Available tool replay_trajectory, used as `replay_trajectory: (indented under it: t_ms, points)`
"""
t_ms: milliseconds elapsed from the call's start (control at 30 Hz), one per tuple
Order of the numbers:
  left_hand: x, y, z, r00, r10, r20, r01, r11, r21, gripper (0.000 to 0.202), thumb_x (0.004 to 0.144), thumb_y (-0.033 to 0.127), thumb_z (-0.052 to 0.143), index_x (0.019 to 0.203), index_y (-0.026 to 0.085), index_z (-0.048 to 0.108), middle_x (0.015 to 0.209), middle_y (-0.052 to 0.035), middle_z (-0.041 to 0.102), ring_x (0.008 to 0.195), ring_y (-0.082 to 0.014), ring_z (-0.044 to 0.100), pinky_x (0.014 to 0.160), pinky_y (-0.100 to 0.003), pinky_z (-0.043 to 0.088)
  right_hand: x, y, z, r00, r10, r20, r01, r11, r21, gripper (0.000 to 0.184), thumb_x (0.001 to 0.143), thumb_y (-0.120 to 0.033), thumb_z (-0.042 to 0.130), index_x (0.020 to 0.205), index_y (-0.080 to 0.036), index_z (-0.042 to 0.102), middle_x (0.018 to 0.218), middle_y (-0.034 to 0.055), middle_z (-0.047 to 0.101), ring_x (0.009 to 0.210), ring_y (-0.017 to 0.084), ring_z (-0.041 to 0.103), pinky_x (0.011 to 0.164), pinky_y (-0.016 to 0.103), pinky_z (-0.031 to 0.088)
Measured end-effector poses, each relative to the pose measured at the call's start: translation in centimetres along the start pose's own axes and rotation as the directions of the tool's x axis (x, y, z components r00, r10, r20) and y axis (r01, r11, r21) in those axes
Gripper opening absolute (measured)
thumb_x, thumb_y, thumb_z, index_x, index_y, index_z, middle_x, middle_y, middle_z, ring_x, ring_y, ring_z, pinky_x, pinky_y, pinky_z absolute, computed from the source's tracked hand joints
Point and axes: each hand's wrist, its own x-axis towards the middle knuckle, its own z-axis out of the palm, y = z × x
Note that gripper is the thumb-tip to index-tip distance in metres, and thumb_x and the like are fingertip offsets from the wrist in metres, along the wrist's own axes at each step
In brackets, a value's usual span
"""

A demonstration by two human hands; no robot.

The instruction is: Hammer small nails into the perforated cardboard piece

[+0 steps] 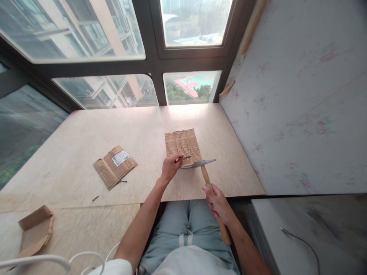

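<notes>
A piece of corrugated cardboard (pixel 183 146) lies on the wooden table (pixel 86 133), studded with rows of small dark nails. My left hand (pixel 170 167) pinches a nail upright at the cardboard's near edge. My right hand (pixel 218 203) is wrapped round the wooden handle of a hammer (pixel 204 172). The hammer's metal head lies across the near edge of the cardboard, right beside the pinched nail.
A second cardboard piece with a white label (pixel 115 165) lies to the left, with loose nails (pixel 95 198) near it. A folded cardboard scrap (pixel 36 229) sits at the near left. White cable (pixel 57 259) runs along the bottom. A wall stands to the right, windows ahead.
</notes>
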Motion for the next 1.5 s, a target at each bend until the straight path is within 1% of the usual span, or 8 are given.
replay_trajectory:
  t_ms: [300,567,700,800,967,1233,1367,1500]
  points:
    - [-0.1,0.3,-0.1,1.000,0.001,0.024,-0.003,0.996,0.084,0.018,0.089,0.025,0.058,0.096,0.019,0.074,0.081,-0.0026,0.076,0.048,-0.0102,0.062,0.051,-0.021,0.049,-0.1,0.0,-0.1,1.000,0.017,0.004,-0.017,1.000,0.003,0.048,0.080,-0.068,0.060,0.088,-0.024,0.043,0.054,-0.0133,0.032,0.032,0.003,0.020,0.023,0.014,0.020]
    - [-0.2,0.5,0.1,1.000,-0.024,-0.012,0.025,0.995,0.098,0.025,0.086,0.023,0.063,0.110,0.020,0.069,0.095,-0.0039,0.077,0.057,-0.0109,0.065,0.057,-0.022,0.053,-0.4,-0.6,0.1,1.000,-0.010,0.012,0.010,1.000,0.007,0.045,0.083,-0.066,0.058,0.091,-0.023,0.044,0.055,-0.0135,0.032,0.032,0.003,0.020,0.024,0.014,0.021]
    - [-0.2,0.4,0.1,1.000,-0.022,-0.013,0.024,0.991,0.130,0.032,0.085,0.020,0.065,0.117,0.021,0.065,0.094,-0.0029,0.077,0.059,-0.0108,0.066,0.058,-0.021,0.052,-0.3,-1.5,0.4,0.995,-0.103,0.000,0.103,0.993,-0.055,0.042,0.087,-0.065,0.052,0.094,-0.023,0.046,0.054,-0.0124,0.034,0.031,0.005,0.023,0.026,0.017,0.022]
    - [-0.3,0.3,0.3,1.000,0.005,-0.027,0.000,0.985,0.173,0.035,0.086,0.019,0.065,0.120,0.021,0.062,0.094,-0.0028,0.077,0.060,-0.0109,0.066,0.059,-0.021,0.051,0.5,-2.5,0.5,0.968,-0.248,-0.028,0.236,0.944,-0.229,0.039,0.092,-0.061,0.046,0.093,-0.022,0.050,0.054,-0.0099,0.037,0.036,0.008,0.031,0.033,0.020,0.026]
    - [-0.6,0.2,0.5,0.997,0.060,-0.049,-0.046,0.970,0.239,0.034,0.087,0.019,0.066,0.120,0.021,0.061,0.093,-0.0027,0.077,0.062,-0.0117,0.067,0.060,-0.022,0.050,2.1,-3.8,0.7,0.910,-0.413,0.027,0.365,0.771,-0.521,0.036,0.096,-0.053,0.042,0.090,-0.019,0.055,0.059,-0.0051,0.046,0.051,0.013,0.046,0.049,0.024,0.033]
    - [-0.8,0.1,0.7,0.994,0.088,-0.058,-0.070,0.963,0.259,0.033,0.087,0.019,0.066,0.120,0.022,0.062,0.094,-0.0025,0.077,0.065,-0.0122,0.069,0.060,-0.022,0.050,2.8,-4.7,1.2,0.903,-0.426,0.059,0.362,0.680,-0.638,0.035,0.097,-0.049,0.038,0.093,-0.020,0.056,0.059,-0.0030,0.051,0.052,0.016,0.049,0.052,0.025,0.031]
    - [-0.7,0.1,0.7,0.996,0.075,-0.049,-0.059,0.960,0.274,0.033,0.088,0.020,0.065,0.121,0.022,0.061,0.094,-0.0028,0.077,0.065,-0.0131,0.069,0.061,-0.022,0.050,3.0,-5.0,1.3,0.925,-0.374,0.070,0.307,0.625,-0.718,0.030,0.096,-0.044,0.037,0.094,-0.020,0.055,0.058,-0.0020,0.050,0.051,0.018,0.050,0.051,0.026,0.028]
    - [-0.7,0.2,0.6,0.998,0.042,-0.039,-0.029,0.958,0.286,0.037,0.087,0.021,0.066,0.123,0.022,0.059,0.094,-0.0030,0.078,0.066,-0.0140,0.070,0.064,-0.024,0.051,3.1,-4.9,1.3,0.918,-0.393,0.062,0.315,0.622,-0.717,0.030,0.097,-0.045,0.037,0.092,-0.021,0.055,0.060,-0.0005,0.053,0.052,0.018,0.051,0.052,0.026,0.029]
